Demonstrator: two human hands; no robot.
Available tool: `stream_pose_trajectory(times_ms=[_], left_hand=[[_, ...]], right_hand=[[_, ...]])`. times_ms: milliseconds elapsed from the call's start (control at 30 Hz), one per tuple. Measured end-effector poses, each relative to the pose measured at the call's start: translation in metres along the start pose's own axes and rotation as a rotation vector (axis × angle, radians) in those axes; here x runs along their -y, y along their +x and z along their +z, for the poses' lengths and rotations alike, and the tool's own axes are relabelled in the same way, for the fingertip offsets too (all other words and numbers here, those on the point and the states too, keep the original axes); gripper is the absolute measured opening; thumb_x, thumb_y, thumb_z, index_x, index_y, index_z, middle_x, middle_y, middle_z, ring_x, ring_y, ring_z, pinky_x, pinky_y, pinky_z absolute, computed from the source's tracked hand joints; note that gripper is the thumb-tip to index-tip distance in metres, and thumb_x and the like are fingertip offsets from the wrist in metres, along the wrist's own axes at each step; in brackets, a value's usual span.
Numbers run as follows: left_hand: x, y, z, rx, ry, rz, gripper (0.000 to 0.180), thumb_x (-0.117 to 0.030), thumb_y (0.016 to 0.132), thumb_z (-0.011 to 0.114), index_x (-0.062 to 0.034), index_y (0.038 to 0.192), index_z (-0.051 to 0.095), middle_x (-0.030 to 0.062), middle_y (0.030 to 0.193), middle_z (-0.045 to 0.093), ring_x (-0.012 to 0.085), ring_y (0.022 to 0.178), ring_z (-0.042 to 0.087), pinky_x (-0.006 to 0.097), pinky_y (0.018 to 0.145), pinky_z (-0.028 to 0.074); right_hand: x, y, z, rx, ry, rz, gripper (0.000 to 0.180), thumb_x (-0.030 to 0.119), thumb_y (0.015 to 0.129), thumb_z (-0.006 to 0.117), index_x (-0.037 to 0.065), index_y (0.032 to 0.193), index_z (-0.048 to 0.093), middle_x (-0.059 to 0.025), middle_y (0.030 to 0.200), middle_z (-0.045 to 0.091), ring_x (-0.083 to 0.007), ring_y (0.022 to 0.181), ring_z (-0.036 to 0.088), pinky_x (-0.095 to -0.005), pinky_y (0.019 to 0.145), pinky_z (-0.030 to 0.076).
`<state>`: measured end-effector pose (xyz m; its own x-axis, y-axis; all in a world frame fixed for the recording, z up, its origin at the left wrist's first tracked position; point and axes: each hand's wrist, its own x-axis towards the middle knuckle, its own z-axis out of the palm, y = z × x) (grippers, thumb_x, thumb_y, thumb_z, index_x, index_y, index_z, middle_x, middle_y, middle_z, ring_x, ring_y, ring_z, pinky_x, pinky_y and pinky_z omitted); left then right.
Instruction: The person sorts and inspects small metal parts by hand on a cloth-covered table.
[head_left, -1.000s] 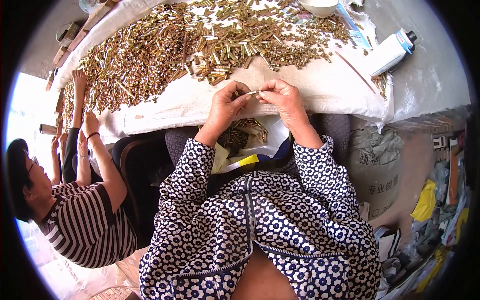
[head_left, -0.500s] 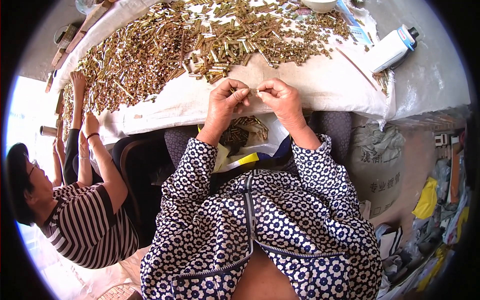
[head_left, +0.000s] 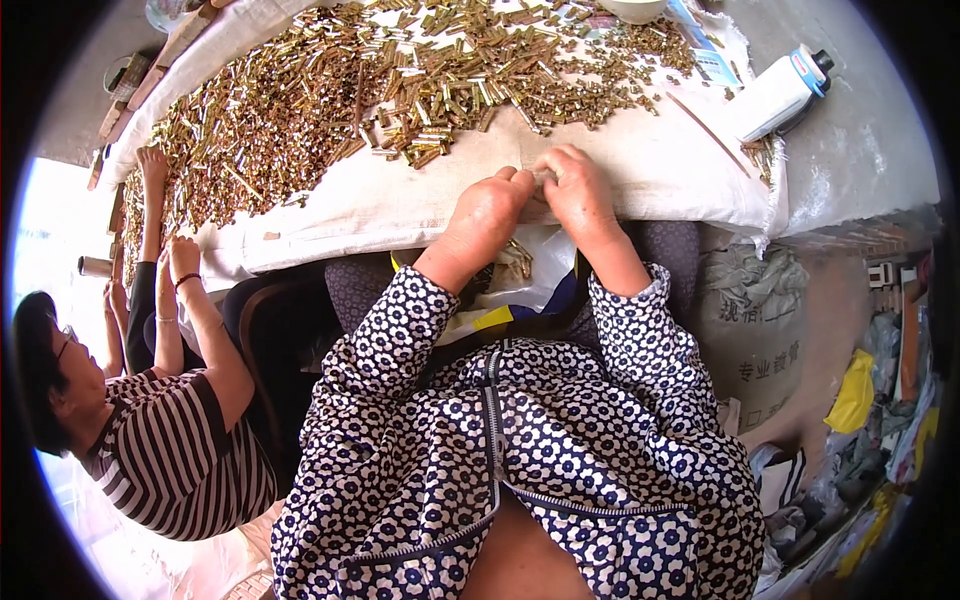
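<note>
My left hand (head_left: 487,215) and my right hand (head_left: 573,187) meet fingertip to fingertip at the near edge of a table covered with a white cloth (head_left: 640,165). They pinch a small metal piece between them; it is mostly hidden by the fingers. A wide heap of small brass-coloured metal pieces (head_left: 400,90) lies spread over the cloth just beyond my hands. In my lap, below the hands, sits a plastic bag (head_left: 520,270) with more brass pieces in it.
A person in a striped top (head_left: 175,440) sits at my left, hands (head_left: 165,210) on the heap's left end. A white bottle with a blue cap (head_left: 775,95) lies at the table's right. A printed sack (head_left: 755,330) and clutter stand on the floor at right.
My hands have drawn closer together and shifted slightly toward the table edge, fingertips now touching. The person at left has stayed in place.
</note>
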<state>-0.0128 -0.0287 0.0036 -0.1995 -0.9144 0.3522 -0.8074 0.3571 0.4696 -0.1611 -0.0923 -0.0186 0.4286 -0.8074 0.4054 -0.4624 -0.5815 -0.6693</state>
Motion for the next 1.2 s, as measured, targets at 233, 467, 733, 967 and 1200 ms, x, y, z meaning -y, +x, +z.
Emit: stream_pose_trajectory(times_ms=[233, 467, 733, 967, 1200], left_hand=[[0.013, 0.003, 0.006, -0.078, -0.122, -0.113, 0.005, -0.002, 0.087, 0.049, -0.0021, 0.09, 0.053, 0.0178, 0.079, 0.059, 0.0335, 0.07, 0.061, 0.04, 0.06, 0.049], [0.056, 0.057, -0.007, -0.166, 0.192, -0.177, 0.007, -0.006, 0.088, 0.051, -0.0022, 0.092, 0.055, 0.0158, 0.082, 0.061, 0.0315, 0.075, 0.063, 0.039, 0.064, 0.05], [0.056, 0.06, -0.007, 0.05, 0.35, -0.158, 0.009, -0.005, 0.079, 0.06, -0.0015, 0.087, 0.058, 0.0173, 0.094, 0.062, 0.0341, 0.082, 0.063, 0.041, 0.069, 0.051], [0.032, 0.013, -0.025, 0.013, -0.39, -0.361, 0.013, -0.003, 0.082, 0.063, -0.0009, 0.094, 0.06, 0.0094, 0.079, 0.063, 0.0158, 0.061, 0.059, 0.029, 0.057, 0.047], [0.025, -0.008, -0.025, 0.028, -0.625, -0.38, 0.01, -0.004, 0.087, 0.062, -0.0028, 0.096, 0.059, -0.0011, 0.072, 0.057, 0.0059, 0.062, 0.052, 0.021, 0.056, 0.043]], right_hand=[[-0.01, 0.032, 0.001, -0.098, -0.306, 0.037, 0.021, 0.009, 0.075, 0.067, 0.006, 0.095, 0.061, -0.0119, 0.098, 0.061, -0.0315, 0.092, 0.059, -0.0406, 0.079, 0.049], [-0.025, 0.041, 0.014, -0.141, -0.467, -0.008, 0.012, 0.01, 0.076, 0.065, 0.009, 0.087, 0.061, -0.0092, 0.091, 0.059, -0.0283, 0.09, 0.057, -0.0393, 0.074, 0.05], [-0.03, 0.027, 0.013, -0.293, -0.279, -0.052, 0.012, 0.002, 0.074, 0.062, 0.007, 0.084, 0.062, -0.0088, 0.082, 0.06, -0.0254, 0.074, 0.061, -0.0342, 0.067, 0.05], [-0.004, 0.007, 0.002, 0.013, 0.727, 0.302, 0.012, -0.003, 0.083, 0.061, 0.002, 0.093, 0.064, -0.0022, 0.086, 0.064, -0.0083, 0.075, 0.059, -0.0227, 0.067, 0.049], [0.016, -0.003, -0.004, 0.105, 0.948, 0.4, 0.012, 0.001, 0.084, 0.063, 0.0, 0.095, 0.064, -0.004, 0.086, 0.065, -0.0095, 0.079, 0.061, -0.022, 0.075, 0.05]])
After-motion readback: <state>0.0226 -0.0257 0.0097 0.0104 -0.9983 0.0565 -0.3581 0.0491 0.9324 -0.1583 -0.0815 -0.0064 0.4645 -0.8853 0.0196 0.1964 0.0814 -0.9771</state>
